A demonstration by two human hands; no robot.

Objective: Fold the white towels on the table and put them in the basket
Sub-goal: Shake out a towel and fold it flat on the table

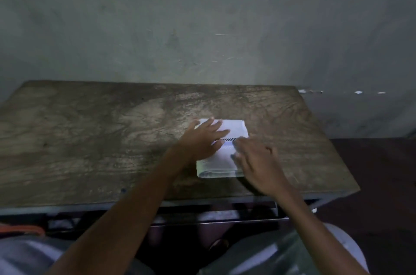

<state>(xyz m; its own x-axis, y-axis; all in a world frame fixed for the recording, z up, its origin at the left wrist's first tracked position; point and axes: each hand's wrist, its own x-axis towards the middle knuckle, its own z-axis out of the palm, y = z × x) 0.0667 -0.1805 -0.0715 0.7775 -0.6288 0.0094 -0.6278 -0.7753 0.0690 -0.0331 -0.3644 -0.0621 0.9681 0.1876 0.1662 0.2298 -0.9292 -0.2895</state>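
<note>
Towel (235, 129): folded, on the table (90, 139), right of its middle
Left hand (202, 139): grip flat on the towel, likely pinning the fold
Right hand (256, 162): blurred, grip loose over towel's right edge, holding nothing

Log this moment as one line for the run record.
towel: folded, on table | left hand: flat on towel | right hand: open, at towel's right side | basket: not in view

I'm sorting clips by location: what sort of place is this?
Probably a plain, dim utility or work room: a worn plywood table stands by a bare, scuffed grey wall, with a dark floor beside it.
</note>
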